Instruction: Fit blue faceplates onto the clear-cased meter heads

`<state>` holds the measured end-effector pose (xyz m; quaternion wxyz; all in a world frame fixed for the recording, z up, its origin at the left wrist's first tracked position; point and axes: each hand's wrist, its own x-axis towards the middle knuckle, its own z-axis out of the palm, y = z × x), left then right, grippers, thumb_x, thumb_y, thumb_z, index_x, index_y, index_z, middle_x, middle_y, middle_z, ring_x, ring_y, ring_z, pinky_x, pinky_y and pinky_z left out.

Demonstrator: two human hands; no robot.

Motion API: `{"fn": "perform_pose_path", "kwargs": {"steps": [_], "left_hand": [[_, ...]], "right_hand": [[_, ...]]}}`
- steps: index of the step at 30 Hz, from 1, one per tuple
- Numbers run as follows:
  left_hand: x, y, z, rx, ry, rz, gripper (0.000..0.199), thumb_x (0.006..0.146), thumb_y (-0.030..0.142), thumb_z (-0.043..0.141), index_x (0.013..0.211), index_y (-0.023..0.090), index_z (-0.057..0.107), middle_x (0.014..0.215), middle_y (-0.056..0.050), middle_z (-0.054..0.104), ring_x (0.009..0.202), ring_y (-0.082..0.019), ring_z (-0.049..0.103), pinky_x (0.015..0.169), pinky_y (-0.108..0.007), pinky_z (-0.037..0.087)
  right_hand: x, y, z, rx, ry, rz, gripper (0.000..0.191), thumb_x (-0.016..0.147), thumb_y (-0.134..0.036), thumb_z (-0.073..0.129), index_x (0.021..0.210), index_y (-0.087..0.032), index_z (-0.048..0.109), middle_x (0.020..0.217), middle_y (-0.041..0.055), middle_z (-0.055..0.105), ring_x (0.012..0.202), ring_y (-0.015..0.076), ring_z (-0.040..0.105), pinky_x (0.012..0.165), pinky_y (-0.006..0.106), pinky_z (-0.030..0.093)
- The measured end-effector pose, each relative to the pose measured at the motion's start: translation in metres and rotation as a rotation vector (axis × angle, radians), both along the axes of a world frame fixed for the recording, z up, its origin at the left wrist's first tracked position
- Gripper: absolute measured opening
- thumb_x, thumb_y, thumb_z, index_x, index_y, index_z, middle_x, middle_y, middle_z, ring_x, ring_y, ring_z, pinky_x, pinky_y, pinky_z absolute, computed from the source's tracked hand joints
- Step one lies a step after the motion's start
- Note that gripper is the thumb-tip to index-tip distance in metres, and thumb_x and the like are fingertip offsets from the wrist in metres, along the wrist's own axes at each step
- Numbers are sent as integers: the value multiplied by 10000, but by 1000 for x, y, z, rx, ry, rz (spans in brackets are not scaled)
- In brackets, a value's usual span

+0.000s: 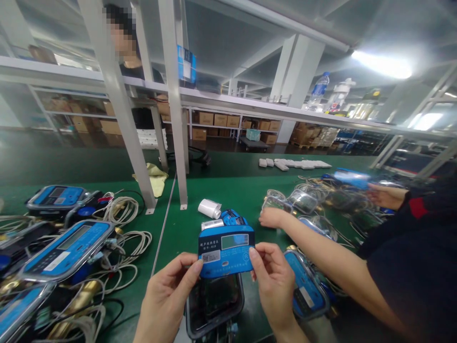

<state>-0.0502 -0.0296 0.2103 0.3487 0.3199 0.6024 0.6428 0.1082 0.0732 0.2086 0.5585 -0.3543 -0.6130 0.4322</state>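
Observation:
My left hand (171,288) pinches the left edge of a blue faceplate (228,252) printed with white characters and cut with a grey display window. On its right edge, the thumb and fingers of my right hand (273,281) are closed too. Below the faceplate sits a meter (214,305) with a dark, uncovered front; the faceplate hides its upper edge. Just behind lie more blue faceplates (233,217) and a white roll (210,208). To the right of my right hand rests a meter with a blue face (305,286).
Several blue-faced meters (67,247) with coiled cables crowd the left side. At right, a co-worker's arm (321,247) reaches across toward clear-covered meters (307,197). A metal post (174,105) stands on the green table (200,190). White packets (296,164) lie farther back.

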Motion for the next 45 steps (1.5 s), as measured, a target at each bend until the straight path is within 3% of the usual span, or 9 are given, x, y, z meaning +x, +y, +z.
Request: {"fn": "perform_pose_path", "kwargs": {"steps": [5,10,21,31,37,45], "left_hand": [[2,-6,9,-44,258,138,288,800,498,673,887,233,749,934,-32,705,915,-228,633,824,-261,477],[-2,-11,12,-81,419,67,350,781,492,685,1048,276,750,1028,-43,723,897,-236,662,810,-288,522],[-9,-8,3,-220,150,-114,534,806,616,628,1162,220,662,974,-34,721,988,-254,632,866,-311,486],[3,-6,7,-121,57,-3,419,781,554,689,1008,202,711,936,-23,737,857,-208,638,713,-243,464],[-9,-3,-3,-168,75,-132,471,799,611,641,1025,200,692,845,-15,713,935,-221,619,775,-240,455],[-13,-2,-7,-136,60,-136,429,812,605,631,937,199,693,841,-7,684,804,-173,590,719,-209,462]], "right_hand": [[3,-8,-13,168,-37,-126,124,873,-305,654,811,-199,637,640,-16,585,504,104,519,504,220,452],[3,-11,-12,211,-12,-174,91,874,-286,652,846,-199,653,662,-9,603,514,111,539,510,226,467],[5,-8,-5,126,-12,-80,107,870,-284,650,806,-200,631,624,-26,574,505,102,509,501,218,438],[1,-4,0,-71,71,42,223,842,-378,675,778,-176,604,567,-39,512,457,85,448,430,184,379],[-1,-1,-2,-124,105,60,286,807,-432,701,754,-171,599,561,-37,511,456,84,439,424,178,374],[-3,1,-6,-133,84,72,282,814,-436,694,768,-171,608,574,-30,526,467,90,441,429,187,385]]}}
